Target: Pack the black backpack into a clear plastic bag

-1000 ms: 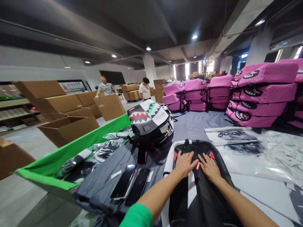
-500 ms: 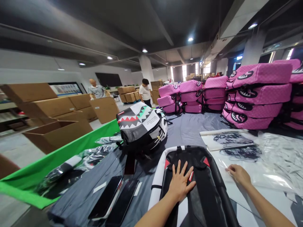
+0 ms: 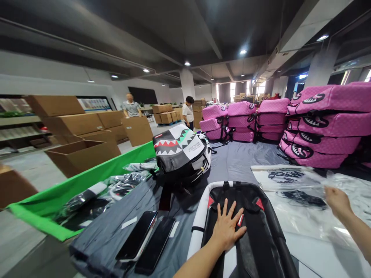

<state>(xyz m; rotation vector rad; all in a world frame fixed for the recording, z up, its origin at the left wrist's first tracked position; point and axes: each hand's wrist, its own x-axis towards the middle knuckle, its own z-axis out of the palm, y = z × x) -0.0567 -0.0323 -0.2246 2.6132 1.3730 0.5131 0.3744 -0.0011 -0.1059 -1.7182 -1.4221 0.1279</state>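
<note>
My left hand point(image 3: 227, 226) lies flat with fingers spread on the back panel of a black backpack point(image 3: 255, 235) with white trim, right in front of me. My right hand point(image 3: 337, 201) is out to the right over a pile of clear plastic bags point(image 3: 304, 216); its fingers point away from me and are slightly blurred, so I cannot make out a grip. Behind the black backpack stands a grey backpack with a shark-mouth print point(image 3: 182, 152).
Two phones point(image 3: 147, 243) lie on the grey table cover at the left. A green cloth bin point(image 3: 84, 181) holds wrapped items. Stacks of pink backpacks point(image 3: 319, 123) line the back and right. Cardboard boxes point(image 3: 78, 135) and two people point(image 3: 188, 112) stand beyond.
My right hand left the black backpack and travelled right to the plastic bags. My left hand stayed flat on the backpack, fingers now spread.
</note>
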